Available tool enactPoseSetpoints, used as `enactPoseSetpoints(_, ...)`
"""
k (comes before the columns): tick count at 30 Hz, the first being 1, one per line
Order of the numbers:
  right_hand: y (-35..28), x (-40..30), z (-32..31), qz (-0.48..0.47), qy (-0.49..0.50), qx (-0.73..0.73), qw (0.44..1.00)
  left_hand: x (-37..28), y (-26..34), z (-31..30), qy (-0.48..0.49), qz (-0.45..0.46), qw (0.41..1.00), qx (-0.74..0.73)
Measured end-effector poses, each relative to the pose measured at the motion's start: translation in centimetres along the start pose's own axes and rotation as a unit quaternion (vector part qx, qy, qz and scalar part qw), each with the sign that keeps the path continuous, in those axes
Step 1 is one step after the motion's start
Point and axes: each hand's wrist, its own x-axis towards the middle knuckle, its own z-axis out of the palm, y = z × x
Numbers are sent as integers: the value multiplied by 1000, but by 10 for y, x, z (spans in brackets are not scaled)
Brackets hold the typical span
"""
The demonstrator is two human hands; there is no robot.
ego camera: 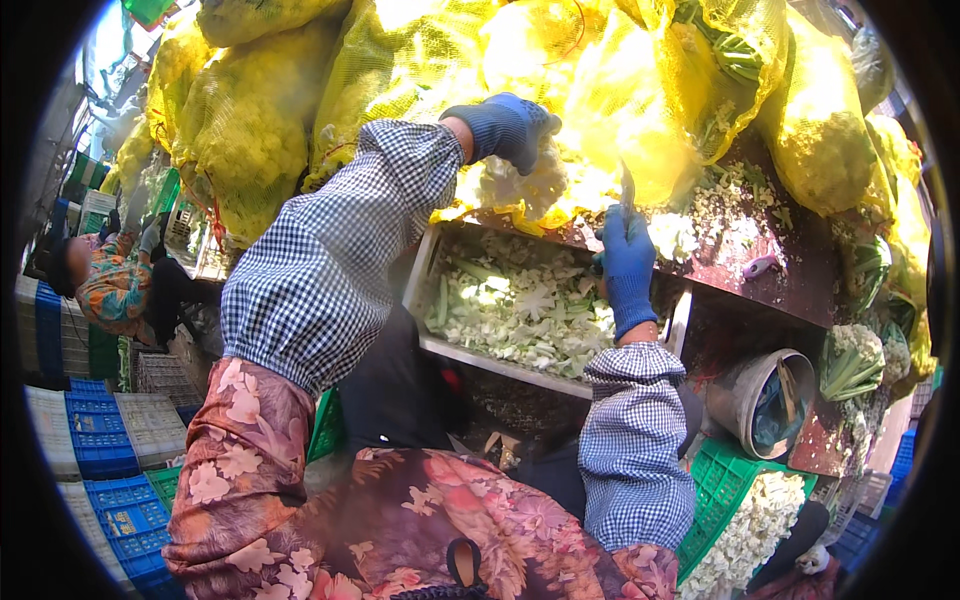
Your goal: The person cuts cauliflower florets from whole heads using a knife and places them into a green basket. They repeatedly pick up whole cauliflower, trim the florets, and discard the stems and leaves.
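Note:
My left hand [514, 131], in a blue knitted glove, is closed over a piece of cauliflower [541, 180] in front of a yellow mesh sack [630, 97]. My right hand [628, 266], gloved alike, grips a knife, its short blade [627, 184] pointing up and away from me. Below and between the hands a drawer-like tray [495, 356] holds cauliflower trimmings and leaves. Sunlight washes out the sack beside the left hand, so its opening is hard to make out.
More yellow mesh sacks of cauliflower [247, 127] line the far side. A pink-handled tool [760, 266] lies on the red board [802, 281]. At right stand a metal bucket [750, 420] and a green crate [712, 480] of florets. Another person [116, 285] sits at far left near stacked crates [101, 427].

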Motion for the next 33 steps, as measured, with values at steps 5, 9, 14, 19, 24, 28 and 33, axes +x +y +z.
enactPoseSetpoints(5, 20, -16, -12, 41, -34, -61, 997, 12, 15, 82, 403, 93, 906, -92)
enactPoseSetpoints(9, 33, -10, -11, -9, -23, -123, 992, -12, 12, 139, 393, -219, 850, -273)
enactPoseSetpoints(14, 17, 4, 8, -94, -44, -341, 934, -15, 14, 118, 190, -187, 828, -494)
enactPoseSetpoints(19, 5, 16, 38, -137, -70, -440, 885, -6, 4, 131, 187, -231, 861, -413)
enactPoseSetpoints(24, -11, 35, 50, -127, -114, -596, 784, 0, 19, 125, 170, -239, 875, -384)
enactPoseSetpoints(28, 4, 48, 63, -117, -126, -583, 794, -1, 11, 129, 177, -247, 865, -400)
enactPoseSetpoints(33, 29, 40, 47, -74, -79, -489, 866, 1, 19, 118, 192, -175, 899, -351)
